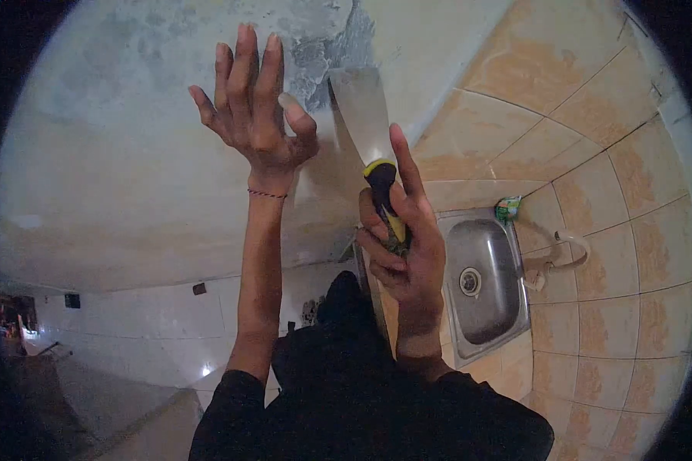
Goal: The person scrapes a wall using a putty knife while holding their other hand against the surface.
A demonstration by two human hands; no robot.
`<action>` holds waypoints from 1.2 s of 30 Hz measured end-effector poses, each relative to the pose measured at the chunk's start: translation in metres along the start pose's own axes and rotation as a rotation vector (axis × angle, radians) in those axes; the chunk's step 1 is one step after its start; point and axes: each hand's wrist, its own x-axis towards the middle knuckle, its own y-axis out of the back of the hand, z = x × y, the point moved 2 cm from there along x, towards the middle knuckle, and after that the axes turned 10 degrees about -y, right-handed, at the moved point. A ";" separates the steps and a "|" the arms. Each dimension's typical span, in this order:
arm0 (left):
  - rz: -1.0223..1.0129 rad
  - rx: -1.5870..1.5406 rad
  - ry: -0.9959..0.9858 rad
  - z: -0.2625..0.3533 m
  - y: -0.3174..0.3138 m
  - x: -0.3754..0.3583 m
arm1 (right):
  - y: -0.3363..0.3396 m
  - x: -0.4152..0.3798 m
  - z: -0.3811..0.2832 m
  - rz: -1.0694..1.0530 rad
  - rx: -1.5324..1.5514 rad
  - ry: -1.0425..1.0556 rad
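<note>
Pale, patchy wall [146, 177] with flaking grey plaster [309, 58], and a scraper [361, 107] held up to it by the right hand [417, 238].

Fingers wrap the scraper's black-and-yellow handle while the index finger points up alongside the broad metal blade, whose tip lies at the edge of the grey patch; whether it touches the wall I cannot tell. To its left, the left hand [261, 131] is empty and spread wide, its back to the camera, with a thin cord bracelet [267, 194] at the wrist. Beyond the right forearm sits a steel sink [488, 238], with a green packet [507, 208] at its corner, a curved pale tap [587, 247] and orange-patterned tiles [630, 253] beside it.
</note>
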 end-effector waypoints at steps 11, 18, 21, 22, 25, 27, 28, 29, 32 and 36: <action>0.034 0.011 -0.023 0.002 -0.002 0.003 | 0.002 0.003 -0.007 0.047 -0.083 -0.011; 0.016 0.024 -0.017 0.000 -0.002 0.001 | 0.004 0.001 -0.002 0.042 -0.023 -0.037; 0.009 0.012 -0.017 -0.001 -0.001 0.001 | -0.001 -0.001 -0.001 0.081 -0.017 -0.036; 0.009 0.005 -0.018 0.000 0.000 0.002 | -0.001 -0.001 -0.001 0.074 -0.022 -0.032; 0.026 -0.019 -0.027 0.000 -0.001 0.003 | -0.006 0.001 -0.002 0.081 -0.033 -0.017; 0.024 -0.023 -0.023 0.001 -0.001 0.002 | -0.007 -0.001 -0.002 0.109 -0.029 -0.030; 0.020 -0.016 -0.017 0.001 0.000 0.002 | -0.006 -0.003 -0.002 0.125 -0.026 -0.047; 0.020 -0.007 -0.012 0.000 0.000 0.003 | -0.006 -0.003 -0.003 0.137 -0.025 -0.063; 0.027 -0.004 -0.031 0.000 -0.001 0.002 | -0.007 -0.001 -0.006 0.075 -0.009 -0.055; 0.039 -0.021 -0.040 -0.001 -0.002 0.003 | -0.007 -0.004 -0.007 0.064 0.027 -0.064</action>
